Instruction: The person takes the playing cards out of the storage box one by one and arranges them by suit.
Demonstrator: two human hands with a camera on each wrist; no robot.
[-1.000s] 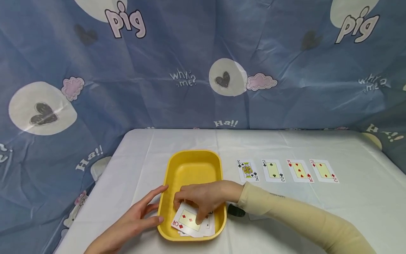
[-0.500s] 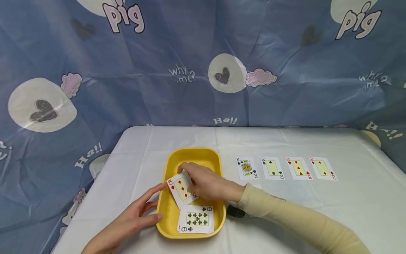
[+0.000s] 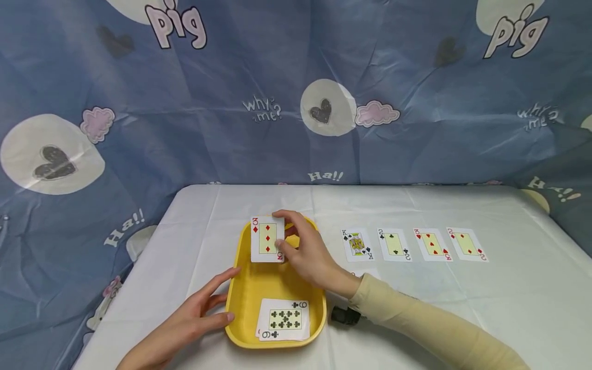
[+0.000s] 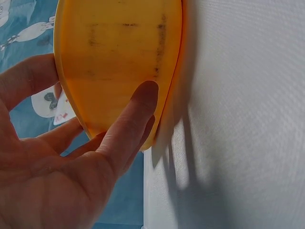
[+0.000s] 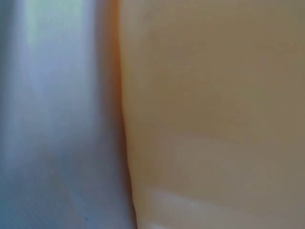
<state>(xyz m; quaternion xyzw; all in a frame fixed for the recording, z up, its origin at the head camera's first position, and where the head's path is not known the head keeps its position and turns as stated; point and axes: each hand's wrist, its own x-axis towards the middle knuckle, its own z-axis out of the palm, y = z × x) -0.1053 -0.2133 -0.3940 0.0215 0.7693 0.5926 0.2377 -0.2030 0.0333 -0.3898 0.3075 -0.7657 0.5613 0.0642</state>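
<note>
My right hand (image 3: pixel 307 252) pinches a three of diamonds card (image 3: pixel 267 239) along its right edge, face up, above the far left part of the yellow tray (image 3: pixel 273 285). At the tray's near end lies a nine of clubs (image 3: pixel 285 319), over another card whose edge peeks out at its left. Outside the tray's left wall, my left hand (image 3: pixel 189 321) rests with fairly straight fingers touching it; the left wrist view shows the thumb and fingers (image 4: pixel 126 126) against the yellow wall (image 4: pixel 119 62). The right wrist view is a blurred tan surface, too close to make out.
Right of the tray, a row holds the king of spades (image 3: pixel 357 244), two of clubs (image 3: pixel 394 244), three of hearts (image 3: pixel 432 244) and two of diamonds (image 3: pixel 467 244). Another card (image 3: pixel 367 271) is partly hidden by my right wrist. A black object (image 3: pixel 345 315) shows beneath that wrist.
My right hand has lifted the three of diamonds off the pile and moved it toward the tray's far end, turning it upright. The nine of clubs is uncovered. The left hand stays put.
</note>
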